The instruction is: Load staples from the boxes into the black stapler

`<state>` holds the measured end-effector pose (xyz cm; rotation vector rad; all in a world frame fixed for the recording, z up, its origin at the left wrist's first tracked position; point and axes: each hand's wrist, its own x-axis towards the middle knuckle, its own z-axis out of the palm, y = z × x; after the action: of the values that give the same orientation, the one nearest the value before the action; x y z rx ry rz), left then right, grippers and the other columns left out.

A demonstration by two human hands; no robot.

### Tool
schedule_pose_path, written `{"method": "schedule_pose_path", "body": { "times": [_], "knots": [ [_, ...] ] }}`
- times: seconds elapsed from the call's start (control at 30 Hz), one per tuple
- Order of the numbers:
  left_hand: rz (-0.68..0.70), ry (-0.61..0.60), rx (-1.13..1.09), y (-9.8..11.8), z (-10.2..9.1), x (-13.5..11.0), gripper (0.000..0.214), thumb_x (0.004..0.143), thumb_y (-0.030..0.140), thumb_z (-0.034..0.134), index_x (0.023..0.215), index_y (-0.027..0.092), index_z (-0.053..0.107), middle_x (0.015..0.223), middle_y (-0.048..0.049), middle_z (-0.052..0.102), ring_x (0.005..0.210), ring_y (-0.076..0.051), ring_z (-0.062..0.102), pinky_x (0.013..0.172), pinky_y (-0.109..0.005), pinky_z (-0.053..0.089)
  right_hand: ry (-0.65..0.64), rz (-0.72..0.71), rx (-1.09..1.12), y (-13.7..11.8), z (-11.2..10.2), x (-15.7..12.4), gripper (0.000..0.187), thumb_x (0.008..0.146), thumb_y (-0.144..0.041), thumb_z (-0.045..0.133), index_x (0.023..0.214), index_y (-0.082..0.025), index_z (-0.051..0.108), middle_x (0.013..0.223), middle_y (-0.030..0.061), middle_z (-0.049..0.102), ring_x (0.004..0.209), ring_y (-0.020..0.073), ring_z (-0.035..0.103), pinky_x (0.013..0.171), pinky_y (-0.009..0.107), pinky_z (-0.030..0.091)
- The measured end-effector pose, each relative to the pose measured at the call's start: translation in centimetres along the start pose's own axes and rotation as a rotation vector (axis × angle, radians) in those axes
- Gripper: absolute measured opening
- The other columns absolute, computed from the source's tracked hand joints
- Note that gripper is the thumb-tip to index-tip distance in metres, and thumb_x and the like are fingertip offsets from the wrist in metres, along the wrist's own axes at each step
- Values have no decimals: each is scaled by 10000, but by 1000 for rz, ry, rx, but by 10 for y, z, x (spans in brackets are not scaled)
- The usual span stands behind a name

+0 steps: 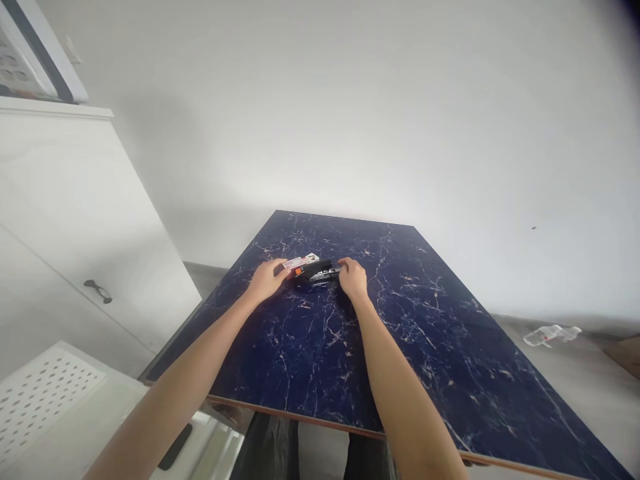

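A black stapler (316, 269) with an orange patch near its left end rests on the dark blue marbled table (320, 347). Its silver metal part (326, 275) shows along the near side and reaches toward the right. My left hand (267, 279) pinches the left end of a small white and red box (294, 264), which lies against the stapler's far left side. At the other end, my right hand (353, 277) has its fingers closed on the tip of the stapler's metal part. What the fingertips cover is hidden.
White wall rises behind the table. On the left stands a white cabinet (75, 220) with a dark handle (99, 291). A perforated white panel (45, 400) sits low at the left. Crumpled clear plastic (552, 335) lies on the floor to the right.
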<state>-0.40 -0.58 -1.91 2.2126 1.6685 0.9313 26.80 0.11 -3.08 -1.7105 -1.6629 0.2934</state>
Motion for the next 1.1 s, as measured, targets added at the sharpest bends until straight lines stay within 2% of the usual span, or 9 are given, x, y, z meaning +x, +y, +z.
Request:
{"method": "schedule_pose_path", "body": {
  "times": [0.1,0.27,0.37,0.53,0.67,0.8,0.9,1.0,1.1],
  "knots": [
    [22,64,-47,2,1,0,367,945,388,566,1258,221,661,1287,-77,694,1168,-284,641,1034,-421,493,-43,-241,-126,1,1,-3,407,842,-80,399,1105,-191,689,1173,112,669,1074,271,575,993,369,440],
    [-57,236,-341,-1,2,4,386,884,345,647,1244,206,654,1247,-86,708,994,-227,715,931,-348,557,-50,-270,-232,1,2,-7,342,808,-58,451,1026,-182,683,1063,123,676,992,267,552,930,351,431],
    [-174,262,-432,-10,-2,9,384,885,339,625,1241,196,650,1182,-89,735,927,-218,730,870,-335,565,-14,-267,-212,3,-1,-8,296,819,-90,469,1008,-196,671,1020,106,694,962,259,569,861,333,436],
    [-243,235,-72,-26,-11,9,331,896,355,586,1167,201,697,1124,-104,750,1066,-280,677,983,-405,482,32,-99,89,12,-2,-1,224,840,-193,507,1018,-234,637,999,45,738,921,222,655,840,321,462],
    [-223,94,250,-26,-6,4,331,905,382,566,1143,219,728,1110,-142,727,1150,-392,587,984,-541,426,91,64,387,25,1,7,185,857,-322,545,988,-226,635,1047,55,759,959,207,696,915,338,483],
    [-77,103,266,-20,5,7,434,957,414,503,1311,217,659,1354,-160,619,1275,-412,477,1019,-559,394,161,138,469,33,3,11,249,829,-416,595,977,-225,657,1070,77,759,953,230,708,931,381,501],
    [71,66,244,-13,11,12,481,922,430,590,1357,228,631,1444,-144,561,1368,-430,380,1075,-589,338,225,218,605,35,2,6,273,824,-433,598,982,-214,641,1056,86,759,829,209,726,884,382,546],
    [203,76,233,-5,11,12,325,911,348,621,1198,237,726,1365,-118,622,1355,-404,398,1100,-573,327,287,259,775,33,-1,-6,278,805,-429,632,965,-204,613,1040,96,756,818,196,733,830,348,587],
    [267,122,207,4,6,7,253,967,282,525,1022,227,766,1193,-104,699,1197,-325,538,1049,-489,409,293,282,875,24,-6,-22,274,812,-429,640,962,-204,593,1050,100,752,852,200,738,771,324,611]
  ]
}}
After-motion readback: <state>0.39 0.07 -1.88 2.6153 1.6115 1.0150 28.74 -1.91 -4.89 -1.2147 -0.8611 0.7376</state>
